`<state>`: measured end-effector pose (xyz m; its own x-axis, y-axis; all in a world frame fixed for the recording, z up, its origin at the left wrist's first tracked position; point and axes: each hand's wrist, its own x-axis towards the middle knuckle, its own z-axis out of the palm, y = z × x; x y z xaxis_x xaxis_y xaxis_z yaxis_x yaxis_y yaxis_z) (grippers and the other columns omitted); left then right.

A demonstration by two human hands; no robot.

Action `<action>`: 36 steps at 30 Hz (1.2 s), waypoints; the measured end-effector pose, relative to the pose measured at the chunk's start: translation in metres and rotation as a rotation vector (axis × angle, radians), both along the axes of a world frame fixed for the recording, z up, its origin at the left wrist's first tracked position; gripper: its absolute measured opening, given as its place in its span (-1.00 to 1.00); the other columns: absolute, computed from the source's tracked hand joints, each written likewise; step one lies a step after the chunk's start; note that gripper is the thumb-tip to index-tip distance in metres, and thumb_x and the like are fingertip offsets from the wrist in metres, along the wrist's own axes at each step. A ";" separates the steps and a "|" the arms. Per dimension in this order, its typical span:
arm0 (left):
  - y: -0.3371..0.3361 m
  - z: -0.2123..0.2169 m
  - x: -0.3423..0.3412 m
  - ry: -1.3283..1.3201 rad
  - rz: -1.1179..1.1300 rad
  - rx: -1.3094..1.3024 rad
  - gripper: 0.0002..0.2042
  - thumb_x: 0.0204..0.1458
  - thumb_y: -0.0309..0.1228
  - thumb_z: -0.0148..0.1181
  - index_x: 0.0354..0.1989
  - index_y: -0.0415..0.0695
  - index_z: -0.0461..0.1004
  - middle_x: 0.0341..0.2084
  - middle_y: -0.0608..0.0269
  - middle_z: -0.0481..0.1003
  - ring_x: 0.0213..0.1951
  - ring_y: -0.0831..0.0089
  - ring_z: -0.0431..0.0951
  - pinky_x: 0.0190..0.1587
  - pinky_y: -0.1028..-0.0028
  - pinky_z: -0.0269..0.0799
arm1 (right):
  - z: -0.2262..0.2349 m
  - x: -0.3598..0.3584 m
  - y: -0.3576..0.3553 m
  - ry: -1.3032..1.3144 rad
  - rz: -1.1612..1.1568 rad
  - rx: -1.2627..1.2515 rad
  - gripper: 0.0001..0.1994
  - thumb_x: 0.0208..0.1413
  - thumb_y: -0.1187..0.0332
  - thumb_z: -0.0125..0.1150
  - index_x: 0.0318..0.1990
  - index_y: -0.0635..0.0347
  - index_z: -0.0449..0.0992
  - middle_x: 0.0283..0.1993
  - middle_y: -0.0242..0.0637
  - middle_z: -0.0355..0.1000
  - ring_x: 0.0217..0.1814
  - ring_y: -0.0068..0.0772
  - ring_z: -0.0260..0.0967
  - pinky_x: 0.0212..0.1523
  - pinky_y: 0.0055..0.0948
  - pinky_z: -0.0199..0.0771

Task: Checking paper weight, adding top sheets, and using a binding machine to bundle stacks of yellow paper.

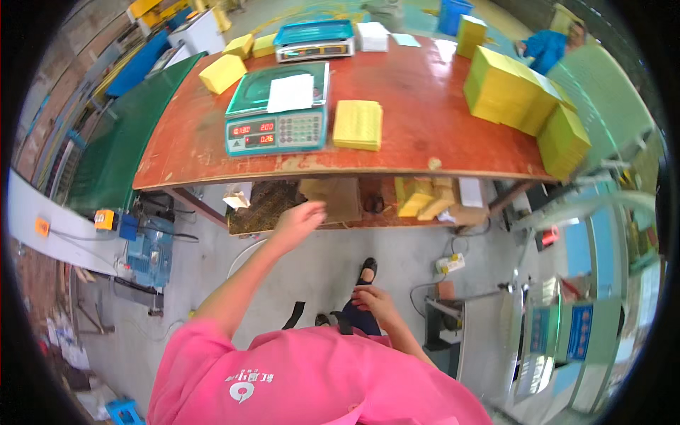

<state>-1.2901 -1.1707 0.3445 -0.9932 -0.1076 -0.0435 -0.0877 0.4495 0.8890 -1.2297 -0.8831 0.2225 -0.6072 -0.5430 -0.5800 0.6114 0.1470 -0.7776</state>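
Observation:
My left hand [300, 223] is raised in front of the table's near edge, its fingers curled together and nothing seen in them. Lower down, beside my dark trousers, my right hand [376, 302] hangs with its fingers loosely apart and holds nothing. Nearest to the left hand on the table stands a teal weighing scale [278, 134] with a lit red display. A white sheet or thin stack of paper [291, 93] lies on its pan. Just right of the scale is a stack of yellow paper [358, 125].
The red table [425, 117] also bears a second scale [314, 41], white paper [372, 37] and tall yellow stacks [504, 92] at the right. A green conveyor belt [113, 152] with a blue motor [151, 251] runs at left. Machinery stands at right; a person in blue [545, 51] is beyond.

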 end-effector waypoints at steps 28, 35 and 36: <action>-0.161 0.084 -0.218 -0.004 0.281 0.040 -0.76 0.22 -0.33 0.07 -0.20 -0.26 0.55 -0.30 0.22 0.59 -0.23 0.48 0.55 -0.14 0.40 0.45 | 0.202 -0.379 -0.249 0.421 -0.045 -0.365 -0.65 0.24 0.41 0.00 0.14 0.38 0.40 -0.07 -0.13 0.49 -0.14 -0.47 0.47 -0.17 -0.45 0.49; -0.176 0.096 -0.236 0.143 0.303 0.321 -0.52 0.26 -0.30 0.03 0.32 -0.16 0.15 -0.40 0.28 0.46 -0.32 0.57 0.39 -0.16 0.51 0.34 | 0.204 -0.368 -0.307 1.077 0.109 -0.137 -0.70 0.18 0.50 0.05 0.06 0.30 0.48 0.02 -0.15 0.49 -0.01 -0.36 0.44 -0.01 -0.35 0.44; -0.177 0.095 -0.240 0.143 0.295 0.325 -0.52 0.26 -0.30 0.03 0.32 -0.16 0.15 -0.40 0.28 0.46 -0.32 0.57 0.39 -0.16 0.51 0.34 | 0.199 -0.366 -0.308 1.191 0.128 -0.149 -0.71 0.17 0.50 0.06 0.04 0.27 0.50 0.00 -0.16 0.50 -0.01 -0.35 0.44 -0.01 -0.35 0.43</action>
